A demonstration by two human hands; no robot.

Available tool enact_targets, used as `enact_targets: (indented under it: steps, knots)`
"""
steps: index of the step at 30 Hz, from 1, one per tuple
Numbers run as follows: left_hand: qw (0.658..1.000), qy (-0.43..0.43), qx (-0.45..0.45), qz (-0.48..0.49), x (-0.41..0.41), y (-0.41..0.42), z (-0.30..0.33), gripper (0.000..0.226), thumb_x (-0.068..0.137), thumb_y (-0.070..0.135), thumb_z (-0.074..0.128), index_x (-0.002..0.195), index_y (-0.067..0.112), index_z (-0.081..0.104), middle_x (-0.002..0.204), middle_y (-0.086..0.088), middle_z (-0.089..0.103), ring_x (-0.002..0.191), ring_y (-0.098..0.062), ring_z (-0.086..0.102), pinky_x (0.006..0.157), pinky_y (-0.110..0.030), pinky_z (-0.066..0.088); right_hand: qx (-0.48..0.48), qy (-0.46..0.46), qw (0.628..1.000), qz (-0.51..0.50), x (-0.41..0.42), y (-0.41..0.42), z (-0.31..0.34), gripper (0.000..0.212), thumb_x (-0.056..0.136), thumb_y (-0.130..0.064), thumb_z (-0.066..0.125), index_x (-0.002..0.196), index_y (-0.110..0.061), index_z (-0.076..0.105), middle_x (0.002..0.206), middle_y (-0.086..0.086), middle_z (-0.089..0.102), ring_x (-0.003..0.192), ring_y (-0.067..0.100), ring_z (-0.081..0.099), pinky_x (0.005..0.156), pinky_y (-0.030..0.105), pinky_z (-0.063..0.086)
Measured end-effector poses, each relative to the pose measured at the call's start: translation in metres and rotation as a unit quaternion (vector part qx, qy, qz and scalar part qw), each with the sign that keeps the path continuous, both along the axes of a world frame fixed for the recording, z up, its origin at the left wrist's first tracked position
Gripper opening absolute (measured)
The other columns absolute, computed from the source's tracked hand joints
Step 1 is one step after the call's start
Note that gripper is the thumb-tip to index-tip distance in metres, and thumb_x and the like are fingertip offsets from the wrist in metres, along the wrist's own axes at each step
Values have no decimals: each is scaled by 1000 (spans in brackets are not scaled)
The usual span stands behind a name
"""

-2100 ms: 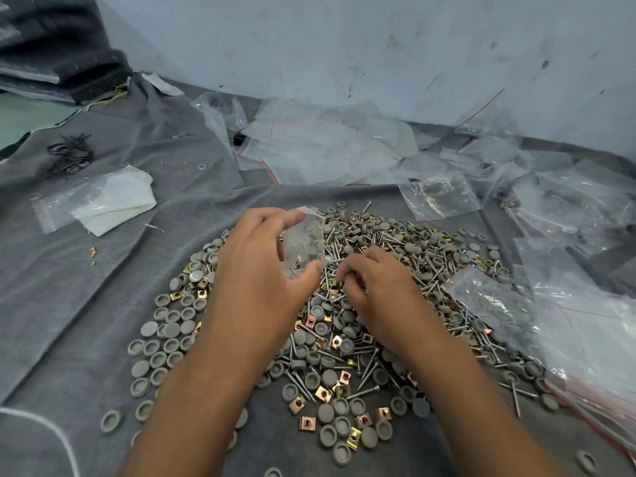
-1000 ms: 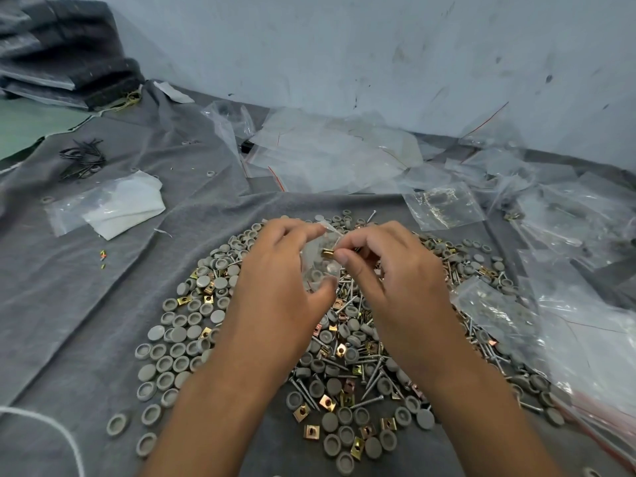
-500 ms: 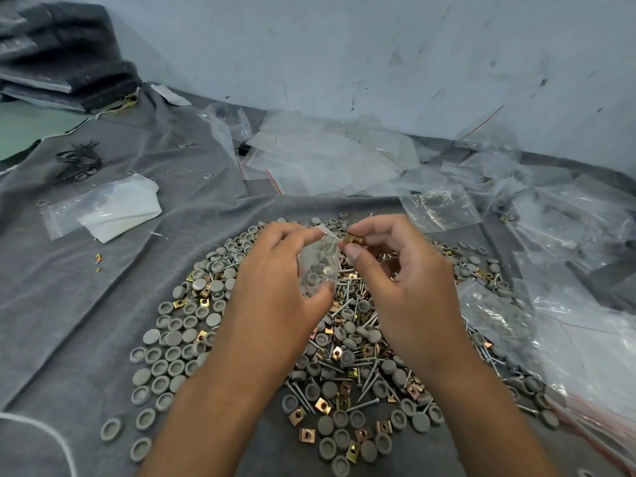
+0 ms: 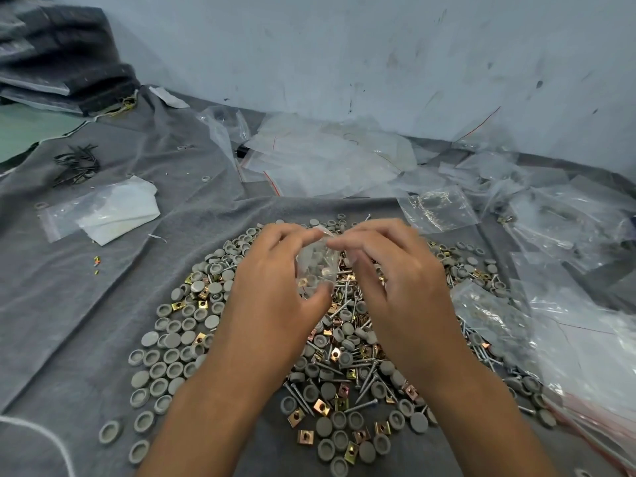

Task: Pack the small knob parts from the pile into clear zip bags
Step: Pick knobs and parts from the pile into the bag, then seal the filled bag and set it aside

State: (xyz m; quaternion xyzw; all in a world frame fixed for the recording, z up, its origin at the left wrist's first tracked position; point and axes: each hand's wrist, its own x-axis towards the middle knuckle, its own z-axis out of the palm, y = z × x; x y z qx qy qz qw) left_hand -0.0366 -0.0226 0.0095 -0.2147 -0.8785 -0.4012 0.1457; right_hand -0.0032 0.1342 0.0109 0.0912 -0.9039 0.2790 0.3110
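Nearest me lies the pile (image 4: 330,373): grey round knobs, brassy square nuts and long screws, spread thick over a grey cloth (image 4: 69,304). On the pile's left edge the knobs lie in loose single rows; towards its middle they are heaped and mixed with the metal.

Just above the pile's centre, both hands meet around one small bag (image 4: 318,265). The left hand (image 4: 275,290) grips it, thumb under and fingers curled over the top. A few grey knobs and what looks like one brass piece show through the plastic. The right hand (image 4: 389,284) has its fingertips pinched at the bag's mouth, either dropping a part in or working the seal; I cannot tell which, as the fingers are blurred.

By my reckoning the job is far from over. This bag holds only a handful, and hundreds of parts are left on the cloth. To the pile's right and beyond it on that side lie bags (image 4: 516,315) that seem to be filled, though the crumpled plastic hides how many.

Past the pile, a heap of flat empty bags (image 4: 327,160) with red zip lines waits against the wall. Left of the pile lies another bag (image 4: 103,211) with white sheets inside, and beyond it a tangle of dark wire ties (image 4: 75,163). In the far left corner folded dark cloth (image 4: 58,53) is stacked. The wall (image 4: 378,56) behind is pale, scuffed and marked.
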Motion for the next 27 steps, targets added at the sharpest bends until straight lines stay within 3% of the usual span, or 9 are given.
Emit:
enact_targets:
  steps: [4, 8, 11, 13, 15, 18, 20, 24, 27]
  knots:
    - [999, 45, 9, -29, 2, 0, 5, 44, 86, 18, 72, 128, 25, 64, 114, 19, 53, 89, 6, 52, 88, 0, 31, 76, 2, 997, -26, 0, 9, 4, 26, 99, -14, 61, 119, -25, 73, 130, -5, 55, 111, 18, 52, 90, 20, 42]
    - [989, 43, 110, -94, 8, 0, 13, 33, 94, 38, 59, 126, 32, 65, 115, 22, 60, 101, -7, 60, 86, -9, 40, 15, 27, 999, 13, 3, 17, 20, 12, 100, -22, 64, 107, -23, 74, 115, -9, 64, 112, 16, 58, 96, 24, 43]
    - [973, 2, 180, -146, 10, -4, 16, 41, 87, 53, 68, 125, 40, 64, 118, 20, 65, 107, -12, 64, 87, -18, 47, -23, 10, 998, 53, 10, 25, 40, 13, 97, -27, 65, 107, -32, 71, 107, -16, 66, 106, 10, 63, 87, 24, 49]
    - [965, -37, 199, -168, 10, -6, 16, 55, 76, 57, 78, 127, 44, 61, 120, 18, 68, 110, -12, 66, 87, -21, 53, -67, -25, 995, 70, 16, 30, 51, 9, 95, -37, 62, 102, -41, 67, 97, -18, 68, 95, 10, 66, 78, 19, 51]
    - [951, -68, 241, -180, 9, -6, 14, 60, 73, 50, 85, 127, 42, 61, 115, 14, 72, 107, -10, 69, 86, -19, 55, -142, -49, 985, 80, 20, 34, 55, 7, 92, -40, 66, 99, -40, 66, 93, -13, 70, 88, 14, 67, 74, 21, 53]
    - [920, -116, 338, -162, 5, -3, 13, 44, 76, 39, 85, 117, 36, 68, 97, 2, 78, 89, -13, 75, 73, -20, 58, -275, -74, 953, 100, 23, 38, 50, 22, 87, -35, 76, 105, -40, 64, 94, -4, 74, 83, 13, 69, 74, 27, 57]
    - [904, -146, 375, -143, 2, -1, 13, 37, 75, 37, 86, 109, 34, 72, 88, -4, 78, 81, -13, 74, 67, -17, 56, -336, -82, 932, 111, 24, 39, 41, 27, 80, -33, 77, 104, -40, 66, 92, 0, 75, 80, 13, 69, 71, 20, 55]
    - [890, -197, 388, -138, 2, 3, 14, 33, 71, 31, 88, 101, 30, 75, 91, -6, 78, 83, -17, 74, 67, -19, 56, -418, -89, 897, 111, 25, 39, 17, 32, 78, -43, 86, 105, -39, 70, 94, 1, 76, 86, 11, 73, 72, 16, 56]
    - [899, -211, 356, -141, 4, 3, 13, 37, 66, 38, 89, 98, 30, 75, 94, -5, 78, 85, -20, 75, 67, -23, 57, -442, -86, 888, 95, 21, 36, 7, 54, 63, -60, 87, 108, -36, 71, 97, 2, 76, 88, 13, 74, 72, 17, 57]
